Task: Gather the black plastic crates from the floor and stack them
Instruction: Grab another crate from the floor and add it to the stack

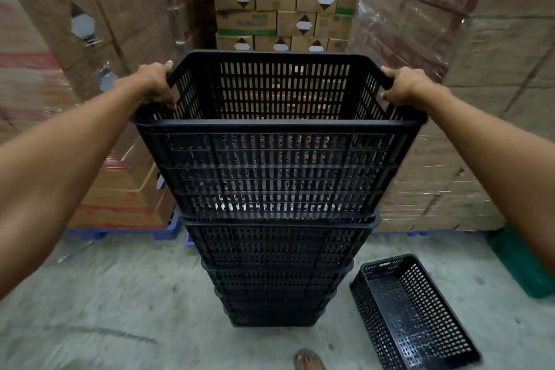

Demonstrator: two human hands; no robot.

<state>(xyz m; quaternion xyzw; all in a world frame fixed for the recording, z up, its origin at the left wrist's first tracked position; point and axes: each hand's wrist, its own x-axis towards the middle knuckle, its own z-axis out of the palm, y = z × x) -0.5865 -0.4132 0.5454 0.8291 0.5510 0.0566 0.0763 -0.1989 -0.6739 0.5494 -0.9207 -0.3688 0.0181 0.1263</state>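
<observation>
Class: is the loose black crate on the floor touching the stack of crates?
Apart. The head view shows a strip of bare floor between the loose crate and the stack.

5 black crates (279,171) stacked, 1 loose crate (414,312), 2 hands (154,84).
</observation>
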